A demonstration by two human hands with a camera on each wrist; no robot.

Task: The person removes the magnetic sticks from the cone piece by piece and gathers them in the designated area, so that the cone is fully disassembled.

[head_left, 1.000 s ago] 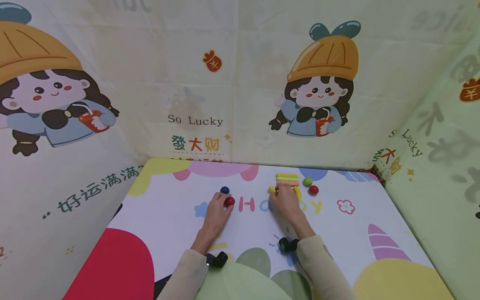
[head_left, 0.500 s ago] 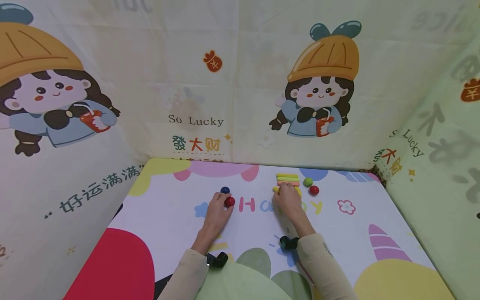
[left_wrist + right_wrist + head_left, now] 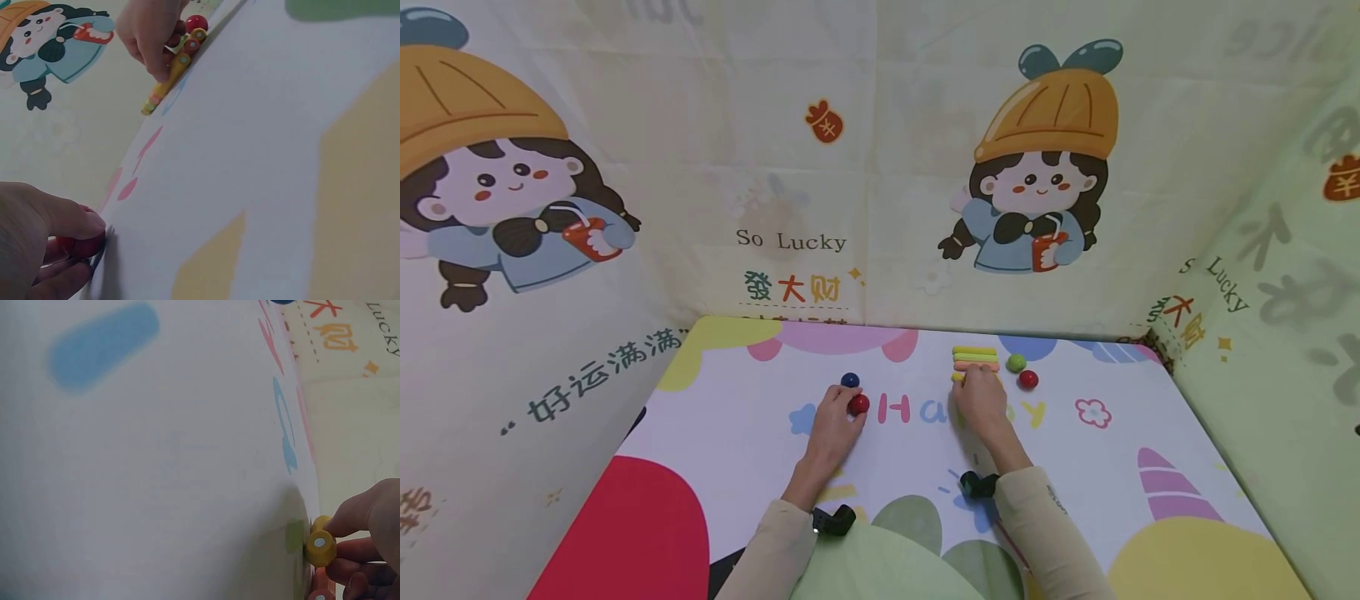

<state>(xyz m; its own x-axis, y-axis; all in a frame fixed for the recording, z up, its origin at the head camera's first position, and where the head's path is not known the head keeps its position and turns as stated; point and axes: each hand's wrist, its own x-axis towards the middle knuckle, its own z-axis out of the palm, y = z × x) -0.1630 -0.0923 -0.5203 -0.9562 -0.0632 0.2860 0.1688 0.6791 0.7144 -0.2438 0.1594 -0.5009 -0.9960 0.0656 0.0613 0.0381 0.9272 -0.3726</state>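
Observation:
My left hand (image 3: 832, 417) pinches a small red ball (image 3: 859, 404) between thumb and fingers, low over the white mat. A dark blue ball (image 3: 850, 380) sits just beyond it. In the left wrist view the red ball (image 3: 90, 245) shows partly behind the thumb. Farther right, my right hand (image 3: 981, 398) has thumb and fingers on a yellow stick (image 3: 957, 377), mostly covered by the hand. The right wrist view shows a silver dot on the end of this yellow stick (image 3: 320, 550). Right behind the hand lies a row of yellow, lime and orange sticks (image 3: 975, 357).
Right of the sticks rest a green ball (image 3: 1017, 362) and a second red ball (image 3: 1028, 380). The printed mat (image 3: 917, 475) covers the table and ends at a patterned cloth wall (image 3: 895, 208) at the back. Further cloth walls stand at both sides.
My right hand has shifted slightly right, and the visible end of the yellow stick has moved right with it, close in front of the row. The left hand and its red ball stay in place.

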